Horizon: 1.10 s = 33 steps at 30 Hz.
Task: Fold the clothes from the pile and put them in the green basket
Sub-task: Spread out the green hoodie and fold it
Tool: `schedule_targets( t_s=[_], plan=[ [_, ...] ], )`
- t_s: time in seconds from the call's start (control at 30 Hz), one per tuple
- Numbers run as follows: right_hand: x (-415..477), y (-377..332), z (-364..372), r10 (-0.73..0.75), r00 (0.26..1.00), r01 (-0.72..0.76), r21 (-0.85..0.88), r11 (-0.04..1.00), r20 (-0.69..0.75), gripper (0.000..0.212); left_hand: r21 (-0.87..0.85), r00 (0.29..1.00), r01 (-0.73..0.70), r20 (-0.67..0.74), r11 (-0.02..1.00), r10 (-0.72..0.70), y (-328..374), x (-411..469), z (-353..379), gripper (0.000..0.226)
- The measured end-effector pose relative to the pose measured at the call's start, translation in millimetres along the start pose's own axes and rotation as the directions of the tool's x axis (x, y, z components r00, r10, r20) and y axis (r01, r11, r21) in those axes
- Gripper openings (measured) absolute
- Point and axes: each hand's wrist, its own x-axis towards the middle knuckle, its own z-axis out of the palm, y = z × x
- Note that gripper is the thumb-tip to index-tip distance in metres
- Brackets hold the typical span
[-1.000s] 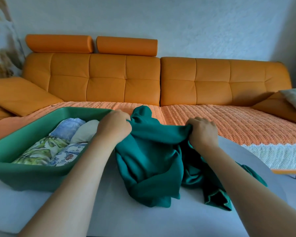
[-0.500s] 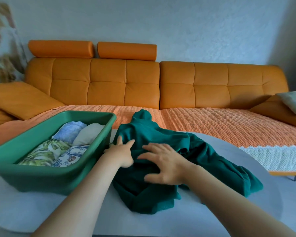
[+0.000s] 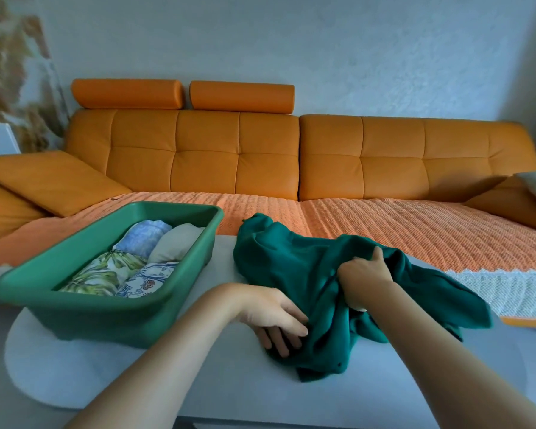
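The teal garment (image 3: pixel 291 261) lies bunched on the table (image 3: pixel 198 382), right of the basket (image 3: pixel 106 317) of folded clothes (image 3: pixel 106 270). Your right hand (image 3: pixel 365 274) grips a fold mid-garment. Your left hand (image 3: pixel 273 311) reaches into the near edge, but its grip cannot be told.

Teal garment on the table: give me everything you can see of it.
The garment is a single dark teal piece of soft, matte cloth, not yet folded and crumpled into loose ridges. It lies on the grey table, to the right of the green basket and apart from it, with its far end humped up. A sleeve-like part trails to the right. The right hand grips a bunched fold near its middle. The left hand has fingers tucked into its near-left edge, but its grip is unclear.
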Motion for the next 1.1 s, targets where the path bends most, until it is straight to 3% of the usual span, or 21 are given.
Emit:
schedule_targets(
  t_s=[0.03,0.1,0.2,0.23,0.3,0.37,0.43,0.53,0.6,0.67,0.73,0.8,0.83,0.87,0.93,0.97,1.0,1.03,1.07,1.1],
  plan=[
    [-1.9,-2.3,-3.0,0.013,1.0,-0.013,0.025,1.0,0.005,0.007,-0.012,1.0,0.004,-0.026,1.0,-0.005,-2.9,3.2,-3.7,0.033],
    [-6.8,-5.6,-12.5,0.002,0.997,0.01,0.146,0.989,-0.077,0.012,0.032,0.973,-0.049,-0.223,0.998,0.055,-10.8,6.2,-17.7,0.034],
    [-9.3,-5.0,-22.7,-0.111,0.967,0.184,0.326,0.927,-0.229,0.017,0.268,0.886,-0.008,-0.445,0.963,0.131,-23.8,5.6,-35.3,0.044],
    [-10.7,-2.6,-25.2,-0.134,0.964,0.222,0.423,0.878,-0.229,0.012,0.345,0.896,0.027,-0.425,0.938,0.13,-26.7,6.5,-35.9,0.047],
    [-12.2,4.3,-24.4,-0.165,0.974,0.226,0.611,0.759,-0.155,0.006,0.447,0.94,0.085,-0.332,0.891,0.077,-27.3,10.7,-28.6,0.076],
    [-16.2,9.7,-21.2,-0.25,0.967,0.214,0.664,0.717,-0.042,0.02,0.511,0.949,0.112,-0.31,0.852,0.06,-24.7,18.1,-18.4,0.094],
    [-23.2,11.3,-17.0,-0.356,0.928,0.204,0.651,0.731,0.109,0.05,0.568,0.919,0.108,-0.37,0.816,0.136,-25.9,25.9,-13.2,0.08],
    [-33.5,11.8,-9.9,-0.387,0.875,0.178,0.551,0.815,0.291,0.103,0.642,0.814,0.075,-0.481,0.763,0.325,-33.8,36.3,-18.5,0.031],
    [-37.8,7.3,-1.1,-0.368,0.891,0.227,0.441,0.868,0.266,0.121,0.539,0.741,-0.014,-0.561,0.842,0.371,-37.4,40.5,-22.9,0.019],
    [-37.9,-2.2,7.0,-0.384,0.916,0.333,0.311,0.89,0.118,0.113,0.39,0.695,-0.113,-0.626,0.914,0.354,-34.1,36.8,-24.4,0.021],
    [-31.1,-8.9,11.4,-0.416,0.909,0.41,0.232,0.882,-0.022,0.071,0.308,0.67,-0.15,-0.667,0.94,0.326,-28.0,32.4,-25.8,0.024],
    [-25.1,-9.4,7.4,-0.405,0.906,0.423,0.325,0.846,-0.124,0.033,0.275,0.665,-0.133,-0.687,0.952,0.292,-19.6,28.4,-28.8,0.019],
    [-23.5,-5.5,3.6,-0.361,0.921,0.387,0.477,0.789,-0.148,0.025,0.265,0.672,-0.121,-0.688,0.957,0.275,-14.1,25.0,-31.3,0.019],
    [-23.2,0.7,-2.2,-0.31,0.941,0.319,0.674,0.666,-0.139,0.022,0.242,0.688,-0.125,-0.678,0.962,0.259,-9.1,20.7,-35.5,0.02],
    [-27.3,20.0,-15.7,-0.25,0.962,0.171,0.957,0.235,-0.111,0.023,0.159,0.732,-0.201,-0.631,0.967,0.256,1.5,8.2,-47.5,0.023],
    [-28.2,31.7,-19.5,-0.234,0.969,0.084,0.996,0.042,-0.072,0.023,0.104,0.76,-0.255,-0.593,0.961,0.266,6.9,-0.9,-53.4,0.022],
    [-29.5,41.4,-24.2,-0.212,0.977,0.021,0.996,-0.083,-0.038,0.022,0.044,0.784,-0.299,-0.558,0.953,0.272,11.0,-9.4,-58.5,0.02],
    [-28.7,49.2,-27.4,-0.169,0.985,0.004,0.991,-0.137,-0.027,0.021,0.017,0.789,-0.31,-0.553,0.951,0.267,12.7,-15.4,-63.9,0.018],
    [-24.6,54.7,-27.3,-0.083,0.995,0.04,0.994,-0.1,-0.048,0.021,0.04,0.766,-0.282,-0.592,0.959,0.25,12.1,-17.9,-69.6,0.017],
    [-18.0,57.7,-23.8,0.038,0.994,0.098,0.995,0.026,-0.099,0.02,0.106,0.715,-0.199,-0.664,0.974,0.218,9.5,-17.3,-74.6,0.016]
  ],
)
